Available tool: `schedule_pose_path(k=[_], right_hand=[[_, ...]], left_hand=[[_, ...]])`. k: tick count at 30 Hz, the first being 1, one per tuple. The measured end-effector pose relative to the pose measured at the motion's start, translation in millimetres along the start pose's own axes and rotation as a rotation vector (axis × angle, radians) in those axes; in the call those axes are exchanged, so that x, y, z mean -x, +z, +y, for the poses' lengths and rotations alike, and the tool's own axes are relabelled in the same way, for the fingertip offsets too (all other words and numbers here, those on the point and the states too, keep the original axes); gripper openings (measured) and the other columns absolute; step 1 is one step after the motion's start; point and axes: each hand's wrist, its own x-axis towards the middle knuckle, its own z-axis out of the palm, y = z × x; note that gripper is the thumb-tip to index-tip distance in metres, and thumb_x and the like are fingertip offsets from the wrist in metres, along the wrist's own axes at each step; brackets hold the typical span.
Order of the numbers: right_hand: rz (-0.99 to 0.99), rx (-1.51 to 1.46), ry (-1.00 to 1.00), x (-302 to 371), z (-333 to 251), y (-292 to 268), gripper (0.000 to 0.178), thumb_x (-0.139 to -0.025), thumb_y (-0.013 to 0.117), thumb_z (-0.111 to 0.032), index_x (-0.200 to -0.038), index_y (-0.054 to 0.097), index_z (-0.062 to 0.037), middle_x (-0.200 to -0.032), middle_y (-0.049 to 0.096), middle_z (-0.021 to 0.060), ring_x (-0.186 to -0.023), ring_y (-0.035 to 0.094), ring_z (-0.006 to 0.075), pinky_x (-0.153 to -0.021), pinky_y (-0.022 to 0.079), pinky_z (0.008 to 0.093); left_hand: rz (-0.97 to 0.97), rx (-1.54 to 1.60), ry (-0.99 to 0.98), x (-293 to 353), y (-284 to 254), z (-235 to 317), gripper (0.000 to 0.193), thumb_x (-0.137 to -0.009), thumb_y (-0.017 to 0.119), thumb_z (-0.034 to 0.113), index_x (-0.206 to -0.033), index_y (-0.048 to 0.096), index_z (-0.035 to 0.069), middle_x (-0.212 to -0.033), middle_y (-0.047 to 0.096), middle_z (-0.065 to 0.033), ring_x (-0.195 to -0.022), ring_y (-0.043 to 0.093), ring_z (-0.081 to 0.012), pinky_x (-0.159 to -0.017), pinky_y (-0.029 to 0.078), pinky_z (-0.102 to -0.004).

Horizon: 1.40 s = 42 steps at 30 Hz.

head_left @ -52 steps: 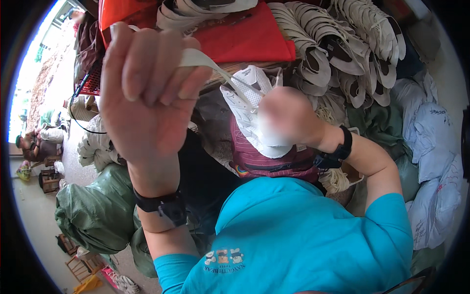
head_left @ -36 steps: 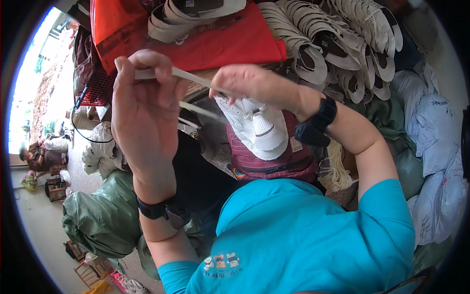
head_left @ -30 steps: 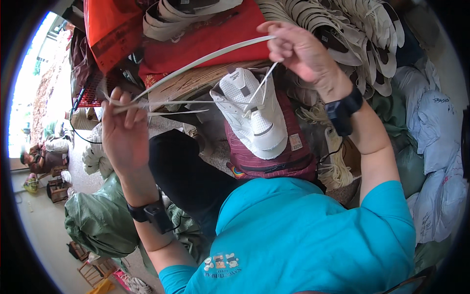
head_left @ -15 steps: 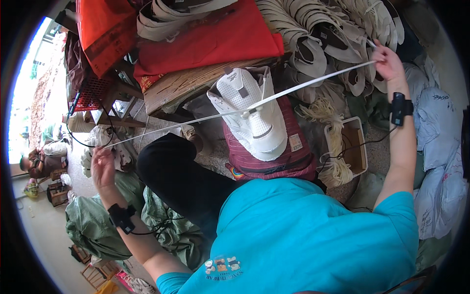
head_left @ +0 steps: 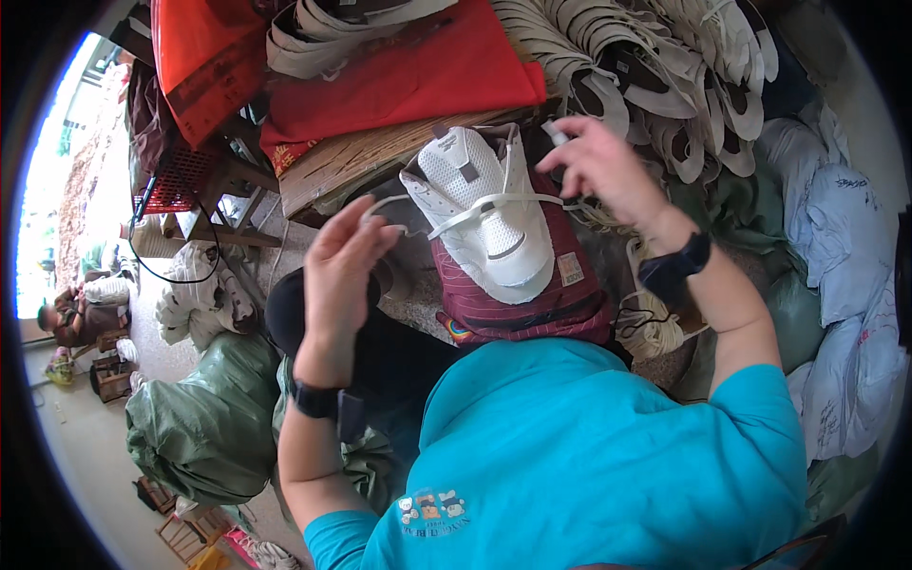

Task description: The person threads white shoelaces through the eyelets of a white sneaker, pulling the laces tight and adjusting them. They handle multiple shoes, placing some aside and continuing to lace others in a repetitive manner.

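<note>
A white shoe upper (head_left: 521, 269) with a perforated tongue lies on a folded maroon striped cloth (head_left: 579, 309), its toe toward me. A flat white shoelace (head_left: 494, 200) passes across its lower eyelets, slack and curving out to both sides. To the left of the shoe, my left hand (head_left: 340, 256) pinches one side of the lace between thumb and fingers. My right hand (head_left: 613, 176) is raised beyond the shoe's right edge, its fingers bent around the other side of the lace; a white end pokes out above them.
A wooden bench (head_left: 351, 171) with red cloth (head_left: 408, 104) stands ahead. Rows of beige shoe uppers (head_left: 655, 76) lie at the far right. A bundle of cream laces (head_left: 651, 332) sits right of the cloth. Green sacks (head_left: 204, 418) and pale sacks (head_left: 845, 247) flank me.
Both hands have come inward from wide apart toward the shoe. The lace, stretched taut in a straight line before, now hangs loose in curves across the shoe.
</note>
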Motion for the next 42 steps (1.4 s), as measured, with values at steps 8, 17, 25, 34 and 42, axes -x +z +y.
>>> schedule_pose_path(k=[8,17,25,34,42], right_hand=[[-0.108,0.206,-0.122,8,36,32,0.011,-0.097,0.064,-0.013,-0.097,0.061,-0.0024,-0.086,0.066,-0.0004,-0.072,0.058,0.0044,-0.067,0.049,0.0221],[-0.049,0.351,-0.168,-4,24,31,0.015,-0.093,0.068,-0.015,-0.089,0.063,-0.0015,-0.082,0.064,-0.0023,-0.079,0.058,0.0041,-0.07,0.049,0.0235],[0.094,0.715,-0.393,1,4,43,0.013,-0.084,0.067,-0.016,-0.08,0.062,-0.0049,-0.077,0.065,0.0106,-0.074,0.065,0.0272,-0.071,0.048,0.0382],[-0.152,1.288,-0.933,-3,-40,38,0.019,-0.075,0.071,-0.012,-0.09,0.06,-0.0092,-0.093,0.059,0.0075,-0.094,0.06,0.0271,-0.078,0.046,0.0402],[-0.532,1.229,-0.684,-39,-61,28,0.03,-0.071,0.08,-0.012,-0.092,0.059,-0.0058,-0.103,0.052,0.0069,-0.1,0.058,0.0275,-0.081,0.05,0.0401]], left_hand=[[-0.235,-0.013,-0.16,10,53,-53,0.022,-0.102,0.056,0.016,-0.113,0.058,-0.003,-0.098,0.066,-0.0077,-0.088,0.067,-0.0162,-0.084,0.056,-0.0292],[-0.34,0.269,-0.343,20,53,-23,0.029,-0.103,0.055,0.021,-0.117,0.056,-0.004,-0.092,0.064,-0.0061,-0.084,0.066,-0.0162,-0.082,0.056,-0.0309],[-0.201,-0.029,-0.099,19,39,-1,0.032,-0.095,0.064,0.009,-0.124,0.064,-0.004,-0.096,0.073,-0.004,-0.066,0.051,0.0018,-0.057,0.04,-0.0138],[-0.122,-0.159,-0.109,14,47,-34,0.013,-0.101,0.055,0.014,-0.108,0.057,0.004,-0.085,0.066,0.0009,-0.057,0.044,-0.0003,-0.048,0.033,-0.016],[-0.034,-0.488,0.104,-1,51,-52,0.021,-0.099,0.061,0.02,-0.095,0.058,-0.001,-0.076,0.058,0.0023,-0.071,0.051,-0.0046,-0.063,0.043,-0.0228]])
